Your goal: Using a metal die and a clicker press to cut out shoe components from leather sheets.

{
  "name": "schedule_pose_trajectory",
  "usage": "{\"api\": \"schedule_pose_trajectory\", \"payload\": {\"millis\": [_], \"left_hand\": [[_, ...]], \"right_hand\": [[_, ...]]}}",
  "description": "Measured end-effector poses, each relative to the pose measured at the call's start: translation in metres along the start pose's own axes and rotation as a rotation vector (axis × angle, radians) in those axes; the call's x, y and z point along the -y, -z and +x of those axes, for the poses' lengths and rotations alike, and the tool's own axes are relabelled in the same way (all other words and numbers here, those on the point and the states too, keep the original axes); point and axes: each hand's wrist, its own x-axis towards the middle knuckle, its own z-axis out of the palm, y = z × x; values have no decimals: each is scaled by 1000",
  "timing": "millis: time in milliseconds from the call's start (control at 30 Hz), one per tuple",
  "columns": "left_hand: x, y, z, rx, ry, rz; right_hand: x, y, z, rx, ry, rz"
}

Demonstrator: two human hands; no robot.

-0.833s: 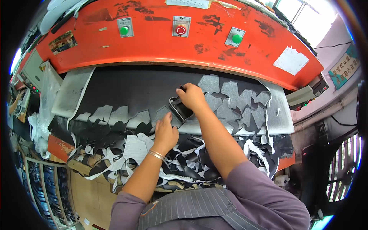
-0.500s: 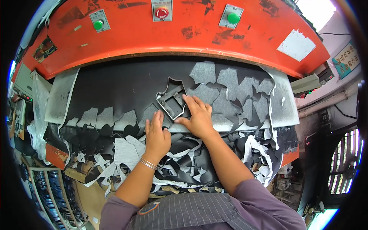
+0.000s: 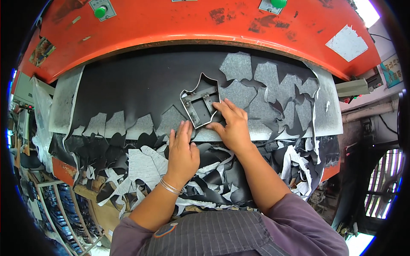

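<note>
A metal cutting die [image 3: 199, 97], a shaped steel outline with crossbars inside, lies on a black sheet [image 3: 128, 81] of material. My right hand [image 3: 234, 128] grips the die's lower right side, its thumb near the bottom corner and its fingers along the right edge. Beside the die's lower left edge, my left hand [image 3: 183, 149] rests with fingers stretched out, close to a grey cut-out gap [image 3: 171, 121] in the sheet. More grey gaps of the same sort run along the sheet's near edge and its right part.
An orange press beam [image 3: 179, 25] with green buttons spans the far side. Black and white scraps [image 3: 213, 175] heap along the near edge. A clear plastic bag [image 3: 40, 123] hangs at the left, above a rack [image 3: 60, 209] of dark blue items.
The die has turned slightly clockwise, its top now leaning more to the right. Both hands stay around it. The view has shifted, showing less of the press beam.
</note>
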Motion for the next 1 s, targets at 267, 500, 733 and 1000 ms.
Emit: {"api": "schedule_pose_trajectory", "payload": {"millis": [267, 500, 733, 1000], "left_hand": [[-2, 1, 7, -7, 21, -15], [-16, 2, 1, 23, 92, -26], [-24, -2, 4, 28, 89, 29], [-21, -7, 7, -7, 118, -22]], "right_hand": [[6, 5, 10, -18, 9, -28], [-5, 13, 14, 60, -58, 231], [-3, 5, 17, -30, -16, 72], [-1, 4, 22, -34, -12, 52]]}}
